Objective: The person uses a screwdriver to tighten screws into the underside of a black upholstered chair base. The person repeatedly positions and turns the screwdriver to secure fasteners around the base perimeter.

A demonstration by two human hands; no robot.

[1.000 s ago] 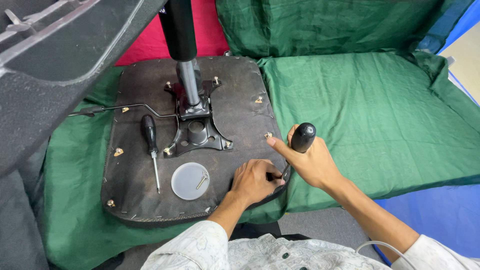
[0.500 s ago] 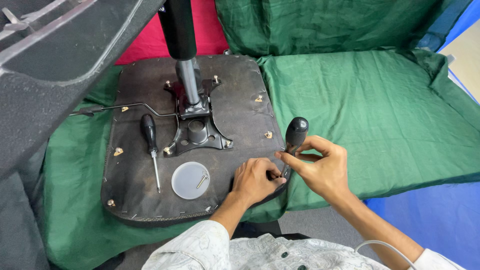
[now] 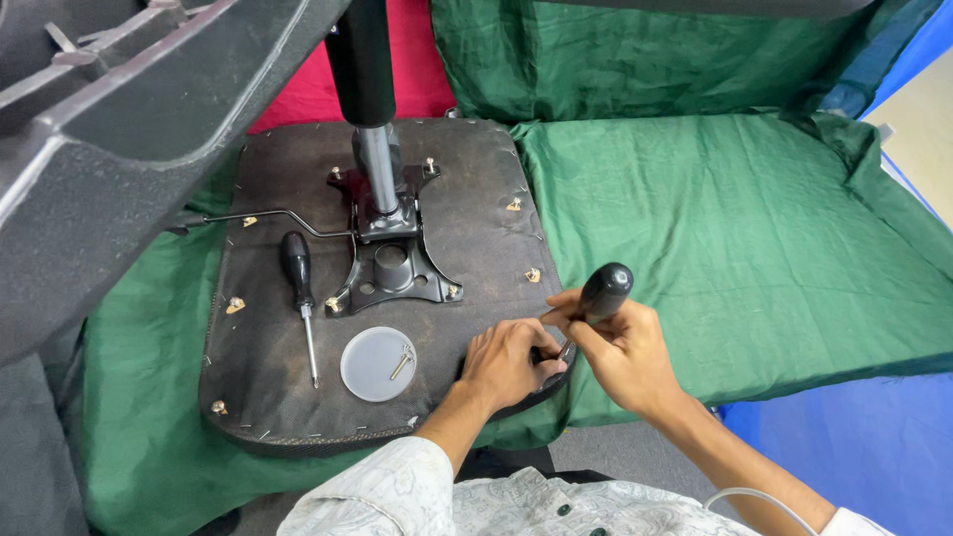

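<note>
Black screwdriver (image 3: 601, 295) in right hand (image 3: 620, 352) (tip seemingly hidden)

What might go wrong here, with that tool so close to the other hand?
The right hand drives a black-handled screwdriver at the seat base edge, right beside the left hand; a slip might jab those fingers. The small screws in the clear lid might scatter if knocked.

Black-handled screwdriver (image 3: 602, 295), tilted, tip at upturned dark seat base's (image 3: 467, 213) near-right corner
</note>
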